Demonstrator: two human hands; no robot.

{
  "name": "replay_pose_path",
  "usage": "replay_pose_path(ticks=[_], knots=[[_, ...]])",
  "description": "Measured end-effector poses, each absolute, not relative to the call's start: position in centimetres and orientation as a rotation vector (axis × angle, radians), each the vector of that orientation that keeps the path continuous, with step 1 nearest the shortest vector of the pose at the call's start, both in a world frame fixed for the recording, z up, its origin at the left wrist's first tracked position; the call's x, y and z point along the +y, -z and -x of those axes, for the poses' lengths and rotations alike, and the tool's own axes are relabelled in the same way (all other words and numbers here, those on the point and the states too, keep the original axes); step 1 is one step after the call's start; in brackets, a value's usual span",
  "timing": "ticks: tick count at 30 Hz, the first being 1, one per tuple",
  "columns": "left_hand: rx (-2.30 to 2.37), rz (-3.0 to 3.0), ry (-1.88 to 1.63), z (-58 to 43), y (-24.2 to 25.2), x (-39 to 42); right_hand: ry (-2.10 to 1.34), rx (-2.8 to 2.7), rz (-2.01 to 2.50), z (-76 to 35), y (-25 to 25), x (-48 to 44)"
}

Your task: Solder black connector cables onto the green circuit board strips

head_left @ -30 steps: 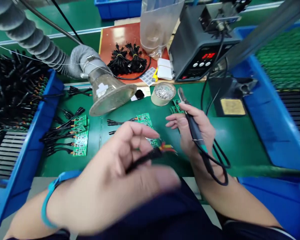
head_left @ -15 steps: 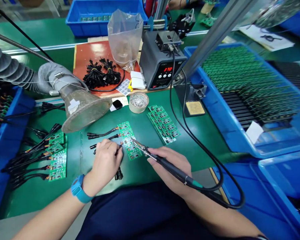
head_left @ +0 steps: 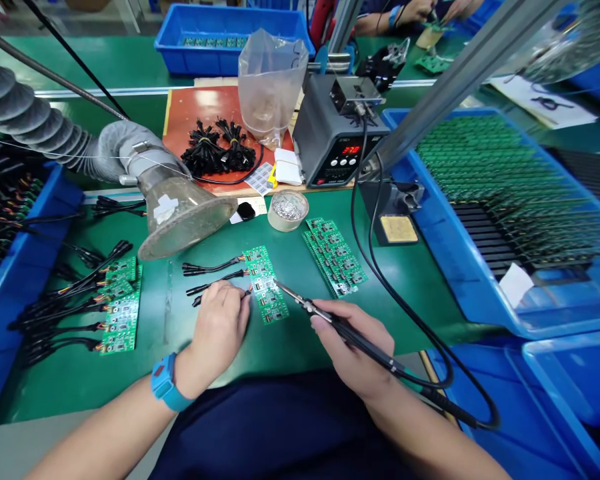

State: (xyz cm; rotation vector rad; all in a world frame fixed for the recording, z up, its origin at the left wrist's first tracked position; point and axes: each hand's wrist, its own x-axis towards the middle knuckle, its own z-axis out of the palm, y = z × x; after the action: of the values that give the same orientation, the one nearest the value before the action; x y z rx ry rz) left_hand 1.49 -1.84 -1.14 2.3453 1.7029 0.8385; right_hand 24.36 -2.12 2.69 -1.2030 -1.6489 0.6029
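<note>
My left hand is closed, pinching a black cable whose coloured wire ends meet the left edge of a strip of green circuit boards on the green mat. Two more black cables are attached to the boards above it. In my right hand is a soldering iron, gripped like a pen. Its tip rests on the right side of the strip, by the middle board. A black cord runs from the iron to the soldering station at the back.
A fume extractor funnel hangs left of the boards. Finished boards with cables lie at the left, a second board panel and a tin of solder wool behind. Blue bins flank the mat. Another person's hands work at the far bench.
One second ago my left hand was raised close to the camera with a cable and the iron was upright. Since then both hands came down to the board strip; the view shifted slightly.
</note>
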Motion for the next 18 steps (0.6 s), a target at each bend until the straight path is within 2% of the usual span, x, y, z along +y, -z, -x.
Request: replay_pose_path(ticks=[7, 13, 18], knots=[[1.659, -2.121, -1.007, -0.1, 0.8, -1.4, -0.591, -1.648, 1.203, -24.7, -2.9, -2.1], [1.735, -2.263, -0.74, -0.6, 0.5, -1.2, -0.561, -1.806, 1.13, -24.1, -2.4, -2.3], [1.786, -2.266, -0.676, -1.3, 0.4, -1.0, -0.499, -1.86, 1.114, -23.2, -2.1, -2.3]])
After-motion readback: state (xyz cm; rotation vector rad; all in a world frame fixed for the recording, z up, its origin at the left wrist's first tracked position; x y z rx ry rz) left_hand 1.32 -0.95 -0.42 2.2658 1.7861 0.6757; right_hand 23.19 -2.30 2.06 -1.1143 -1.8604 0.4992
